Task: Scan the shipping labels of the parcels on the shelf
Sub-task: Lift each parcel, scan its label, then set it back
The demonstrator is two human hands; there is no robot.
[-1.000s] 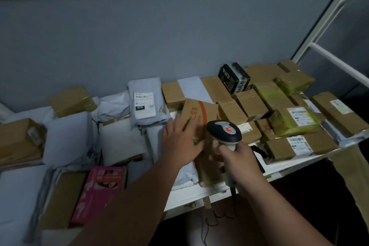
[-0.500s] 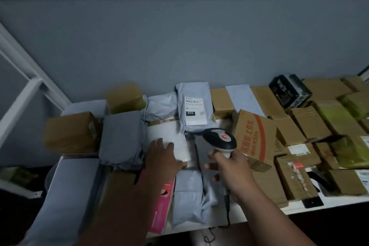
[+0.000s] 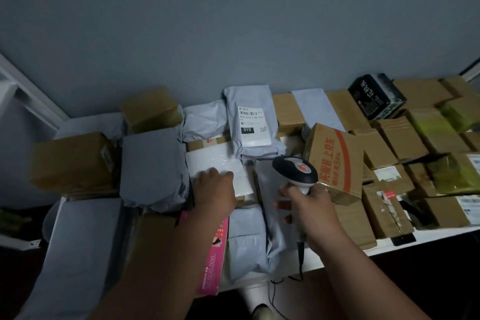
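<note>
The right hand (image 3: 310,211) has its fingers curled round the handle of a barcode scanner (image 3: 296,170), whose black and grey head points away from the person toward the grey mailer bag (image 3: 253,122) lying at the back of the shelf (image 3: 439,237). That bag shows a white shipping label (image 3: 253,124) face up, with a barcode and a black "010" block. The scanner's cable (image 3: 300,260) hangs down past the shelf's front edge. The left hand (image 3: 214,191) rests palm down on a white padded parcel (image 3: 213,161) just left of the scanner, its fingers bent over the parcel's near part; whether they grip it cannot be told. Under the left forearm lies a pink box (image 3: 213,262). To the right of the scanner stands a tilted cardboard box with orange print (image 3: 337,161), and beyond it many brown cartons, some wrapped in yellow-green tape. A black printed box (image 3: 376,96) sits near the wall.
</note>
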